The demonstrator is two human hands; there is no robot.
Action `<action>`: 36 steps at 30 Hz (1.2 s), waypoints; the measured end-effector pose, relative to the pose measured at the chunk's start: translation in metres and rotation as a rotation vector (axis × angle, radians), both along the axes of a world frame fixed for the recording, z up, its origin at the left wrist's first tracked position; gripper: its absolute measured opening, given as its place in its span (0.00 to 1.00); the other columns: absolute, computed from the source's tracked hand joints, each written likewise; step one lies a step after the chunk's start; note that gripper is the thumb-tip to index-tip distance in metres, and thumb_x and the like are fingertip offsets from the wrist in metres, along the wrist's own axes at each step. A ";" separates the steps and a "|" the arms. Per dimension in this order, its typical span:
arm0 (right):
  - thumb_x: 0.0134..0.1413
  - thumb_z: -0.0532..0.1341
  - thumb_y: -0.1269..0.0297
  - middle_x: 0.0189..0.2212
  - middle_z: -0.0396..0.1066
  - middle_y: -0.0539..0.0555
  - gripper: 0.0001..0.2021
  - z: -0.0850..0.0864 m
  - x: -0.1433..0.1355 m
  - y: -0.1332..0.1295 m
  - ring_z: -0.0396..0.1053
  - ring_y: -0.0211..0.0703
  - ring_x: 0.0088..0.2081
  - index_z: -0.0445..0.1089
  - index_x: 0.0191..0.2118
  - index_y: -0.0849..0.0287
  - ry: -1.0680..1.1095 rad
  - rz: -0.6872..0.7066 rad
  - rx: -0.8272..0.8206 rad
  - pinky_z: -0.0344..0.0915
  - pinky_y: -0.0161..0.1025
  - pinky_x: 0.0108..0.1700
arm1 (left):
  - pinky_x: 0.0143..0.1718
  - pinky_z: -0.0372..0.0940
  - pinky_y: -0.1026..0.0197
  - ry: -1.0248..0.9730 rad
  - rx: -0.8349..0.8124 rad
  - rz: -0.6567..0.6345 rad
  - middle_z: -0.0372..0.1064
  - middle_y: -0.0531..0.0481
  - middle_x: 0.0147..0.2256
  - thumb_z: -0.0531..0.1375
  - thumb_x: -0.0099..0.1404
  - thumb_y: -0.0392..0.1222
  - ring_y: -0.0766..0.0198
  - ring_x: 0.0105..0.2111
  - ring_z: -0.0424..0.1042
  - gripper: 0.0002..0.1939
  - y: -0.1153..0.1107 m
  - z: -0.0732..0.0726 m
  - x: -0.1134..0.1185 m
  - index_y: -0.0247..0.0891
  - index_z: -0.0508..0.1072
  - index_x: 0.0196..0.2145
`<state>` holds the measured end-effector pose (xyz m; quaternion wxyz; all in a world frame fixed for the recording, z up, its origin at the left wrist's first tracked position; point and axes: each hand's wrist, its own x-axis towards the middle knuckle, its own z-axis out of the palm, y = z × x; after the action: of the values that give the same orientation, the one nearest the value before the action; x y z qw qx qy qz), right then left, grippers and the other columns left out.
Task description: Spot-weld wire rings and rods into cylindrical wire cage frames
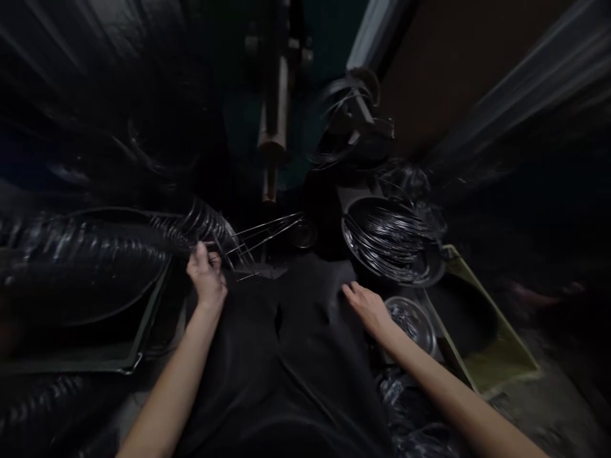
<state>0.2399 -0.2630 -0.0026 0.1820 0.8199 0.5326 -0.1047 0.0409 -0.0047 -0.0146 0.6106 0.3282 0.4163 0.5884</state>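
My left hand (207, 270) is closed around one end of a thin wire frame (267, 235), whose narrow tip points right, below the machine's vertical rod (273, 140). My right hand (367, 305) holds nothing visible; its fingers reach forward at the right edge of the dark apron (296, 356) over my lap. Just right of it stands a round bowl of small metal pieces (405, 318). Behind that bowl, a larger basin holds many curved wires (386, 235).
Stacked wire rings (86, 254) fill a large container at the left. A yellow-green crate (506, 369) stands at the right, with bundled wire (415, 413) below the small bowl. Another person's hand (534, 296) shows dimly at the far right.
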 end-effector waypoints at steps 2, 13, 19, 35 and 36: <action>0.55 0.49 0.80 0.35 0.69 0.57 0.14 -0.009 0.008 -0.006 0.69 0.38 0.31 0.65 0.43 0.61 0.022 -0.043 0.098 0.57 0.33 0.29 | 0.14 0.37 0.69 -0.040 -0.026 -0.008 0.52 0.60 0.16 0.63 0.55 0.52 0.77 0.14 0.46 0.16 0.002 -0.001 0.000 0.34 0.68 0.29; 0.52 0.57 0.51 0.27 0.73 0.58 0.17 -0.008 0.023 0.026 0.70 0.46 0.30 0.71 0.31 0.62 0.413 -0.474 0.805 0.63 0.39 0.34 | 0.14 0.40 0.73 -0.120 -0.034 -0.003 0.50 0.60 0.17 0.65 0.53 0.51 0.79 0.15 0.46 0.17 0.012 -0.002 -0.002 0.33 0.69 0.29; 0.34 0.70 0.50 0.23 0.72 0.53 0.21 0.027 -0.014 0.145 0.71 0.40 0.25 0.71 0.29 0.64 1.278 -0.836 1.189 0.66 0.36 0.28 | 0.14 0.40 0.74 -0.106 -0.067 0.038 0.51 0.61 0.17 0.66 0.51 0.54 0.79 0.15 0.46 0.20 0.012 -0.001 0.006 0.32 0.70 0.30; 0.25 0.74 0.68 0.17 0.62 0.41 0.19 0.048 -0.051 0.204 0.57 0.24 0.17 0.67 0.27 0.61 1.860 -1.234 1.256 0.53 0.23 0.16 | 0.16 0.44 0.75 -0.068 -0.057 0.043 0.49 0.59 0.17 0.65 0.53 0.56 0.78 0.17 0.48 0.22 0.019 -0.007 0.007 0.31 0.74 0.34; 0.25 0.74 0.69 0.16 0.61 0.41 0.19 0.049 -0.051 0.204 0.56 0.24 0.16 0.67 0.26 0.61 1.851 -1.240 1.264 0.52 0.23 0.16 | 0.16 0.43 0.75 -0.068 -0.057 0.043 0.49 0.60 0.17 0.65 0.53 0.56 0.78 0.17 0.48 0.22 0.019 -0.007 0.008 0.31 0.74 0.34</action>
<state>0.1889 -0.0590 0.0463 -0.7531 0.4952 -0.0524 -0.4300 0.0487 0.0144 -0.0213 0.6206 0.2817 0.4189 0.6000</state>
